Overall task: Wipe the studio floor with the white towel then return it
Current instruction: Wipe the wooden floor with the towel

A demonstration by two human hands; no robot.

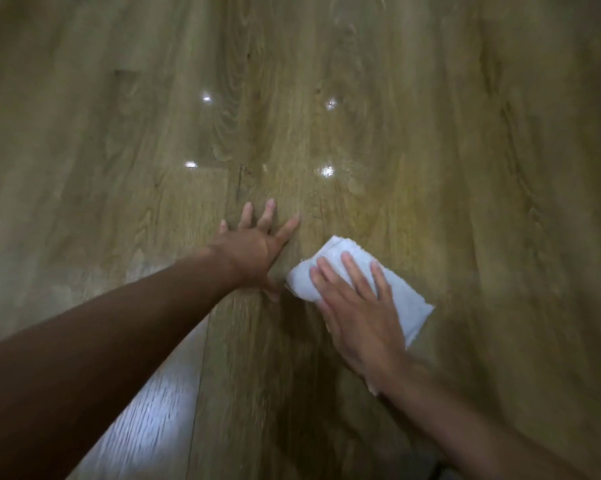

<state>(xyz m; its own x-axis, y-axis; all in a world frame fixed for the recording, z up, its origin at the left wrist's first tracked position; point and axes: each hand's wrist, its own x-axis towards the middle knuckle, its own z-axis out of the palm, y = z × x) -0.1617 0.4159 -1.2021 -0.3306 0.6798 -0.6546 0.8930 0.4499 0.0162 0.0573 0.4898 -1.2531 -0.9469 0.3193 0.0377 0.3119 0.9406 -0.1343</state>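
Observation:
The white towel [404, 299], folded into a small pad, lies flat on the wooden studio floor [327, 133] near the middle of the view. My right hand [356, 310] presses on it with straight fingers spread over the cloth. My left hand [254, 247] rests palm down on the bare planks just left of the towel, fingers splayed and straight, holding nothing. The towel's lower part is hidden under my right palm.
Glossy wood-grain planks fill the whole view, with small ceiling-light reflections [327, 171] ahead of my hands and a larger bright glare patch [146, 420] at the lower left beneath my left forearm.

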